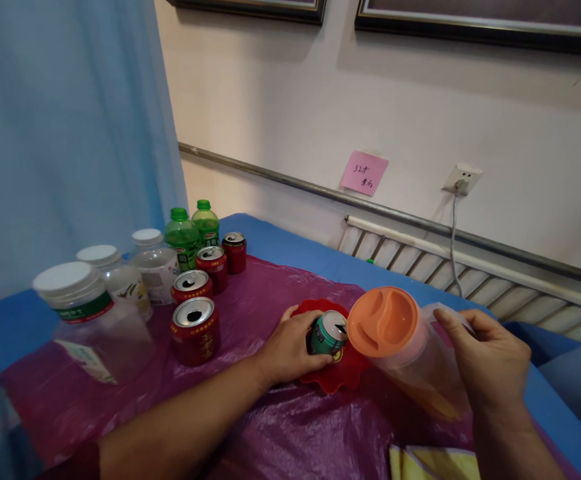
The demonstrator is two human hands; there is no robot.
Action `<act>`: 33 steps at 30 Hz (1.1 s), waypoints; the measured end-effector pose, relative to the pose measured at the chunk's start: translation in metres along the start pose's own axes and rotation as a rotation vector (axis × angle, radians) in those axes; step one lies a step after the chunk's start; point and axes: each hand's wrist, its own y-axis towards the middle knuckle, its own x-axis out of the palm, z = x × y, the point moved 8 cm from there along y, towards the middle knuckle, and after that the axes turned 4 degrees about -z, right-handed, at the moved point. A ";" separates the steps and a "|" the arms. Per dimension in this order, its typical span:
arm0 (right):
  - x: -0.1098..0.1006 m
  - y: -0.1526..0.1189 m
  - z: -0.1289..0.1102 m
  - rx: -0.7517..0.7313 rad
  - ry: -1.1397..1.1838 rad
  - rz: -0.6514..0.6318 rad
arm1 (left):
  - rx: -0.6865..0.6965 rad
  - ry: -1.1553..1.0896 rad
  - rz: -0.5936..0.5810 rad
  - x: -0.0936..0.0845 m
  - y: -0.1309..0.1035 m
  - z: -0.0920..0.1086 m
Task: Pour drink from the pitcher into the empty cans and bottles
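Note:
My left hand (pixel 290 350) is wrapped around a green drink can (pixel 328 333), its opened top tilted slightly to the right. Beneath the can lies a red scalloped plate (pixel 333 385). My right hand (pixel 495 360) grips the handle of a clear plastic pitcher (pixel 425 373) with an orange lid (pixel 383 321). The pitcher leans left, its lid close beside the can's top; whether they touch I cannot tell. Some yellowish liquid shows low inside the pitcher. No stream between pitcher and can is visible.
Several opened red cans (pixel 195 331) stand at the left, near lidded clear jars (pixel 100 333) and two green bottles (pixel 181 237). A yellow cloth (pixel 433 463) lies at the front edge. Purple plastic sheeting (pixel 270 433) covers the blue table; a radiator (pixel 520 287) stands behind.

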 end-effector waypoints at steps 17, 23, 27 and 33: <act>0.000 0.000 0.000 -0.026 0.016 0.012 | -0.009 -0.021 -0.005 0.000 0.000 0.000; -0.001 0.000 -0.002 -0.030 0.003 0.008 | -0.001 -0.025 -0.009 -0.001 0.000 0.002; -0.001 -0.001 -0.003 -0.013 0.013 0.002 | -0.004 -0.018 -0.010 -0.001 0.000 0.003; 0.000 -0.001 -0.001 -0.021 0.026 -0.001 | -0.009 -0.015 -0.010 -0.001 -0.001 0.003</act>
